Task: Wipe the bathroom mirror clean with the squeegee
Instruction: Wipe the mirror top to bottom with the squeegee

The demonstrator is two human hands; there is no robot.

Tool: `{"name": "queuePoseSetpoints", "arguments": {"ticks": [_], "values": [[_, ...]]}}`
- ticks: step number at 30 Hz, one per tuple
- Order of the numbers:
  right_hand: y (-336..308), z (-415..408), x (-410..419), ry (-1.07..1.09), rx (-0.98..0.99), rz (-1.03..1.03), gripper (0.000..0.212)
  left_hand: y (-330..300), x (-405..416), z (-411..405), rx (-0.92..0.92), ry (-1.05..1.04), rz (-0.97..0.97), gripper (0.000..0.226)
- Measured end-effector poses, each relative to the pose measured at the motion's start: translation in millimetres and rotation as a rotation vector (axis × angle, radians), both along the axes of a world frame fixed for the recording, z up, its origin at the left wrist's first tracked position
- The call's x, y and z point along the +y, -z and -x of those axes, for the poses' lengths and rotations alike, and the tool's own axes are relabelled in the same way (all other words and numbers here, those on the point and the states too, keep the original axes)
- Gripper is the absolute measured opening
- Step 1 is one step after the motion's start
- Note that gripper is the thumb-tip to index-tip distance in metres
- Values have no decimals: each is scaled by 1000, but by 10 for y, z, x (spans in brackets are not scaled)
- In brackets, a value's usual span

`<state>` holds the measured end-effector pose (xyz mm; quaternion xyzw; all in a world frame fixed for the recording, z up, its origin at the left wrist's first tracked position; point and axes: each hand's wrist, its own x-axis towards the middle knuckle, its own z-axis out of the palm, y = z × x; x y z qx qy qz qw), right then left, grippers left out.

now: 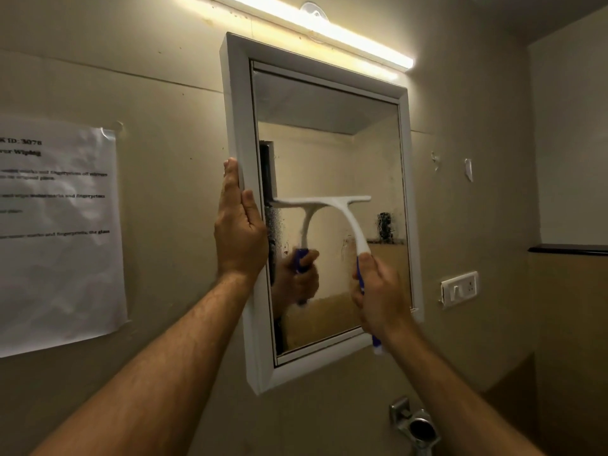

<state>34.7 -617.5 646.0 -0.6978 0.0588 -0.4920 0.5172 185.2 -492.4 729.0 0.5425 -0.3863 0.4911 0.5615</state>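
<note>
A white-framed mirror (332, 153) hangs on the beige wall. The squeegee (345, 212), white with a blue grip, has its blade pressed flat across the glass about halfway down. My right hand (381, 294) is closed around its blue handle below the blade. My left hand (240, 225) lies flat against the frame's left edge, fingers pointing up. Below the blade the glass is misted with droplets; above it the glass looks clearer. The hand and squeegee are reflected in the glass.
A lit tube light (316, 31) runs above the mirror. A taped paper sheet (56, 238) hangs at the left. A switch plate (459, 287) and a dark ledge (566, 249) are at the right. A metal fitting (416, 426) sticks out below.
</note>
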Motion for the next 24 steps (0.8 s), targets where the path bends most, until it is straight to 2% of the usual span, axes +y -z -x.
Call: {"name": "queuePoseSetpoints", "arguments": {"ticks": [4, 9, 12, 20, 24], "values": [[244, 99, -69, -2, 47, 39, 36, 19, 3, 42, 24, -2, 3, 50], [-134, 82, -23, 44, -28, 61, 36, 55, 1, 69, 59, 16, 9, 49], [-289, 1, 43, 71, -5, 45, 38, 60, 2, 67, 58, 18, 15, 48], [373, 36, 10, 73, 23, 118, 35, 100, 9, 61, 48, 38, 22, 48], [204, 40, 7, 21, -13, 84, 35, 109, 13, 58, 56, 40, 21, 48]]}}
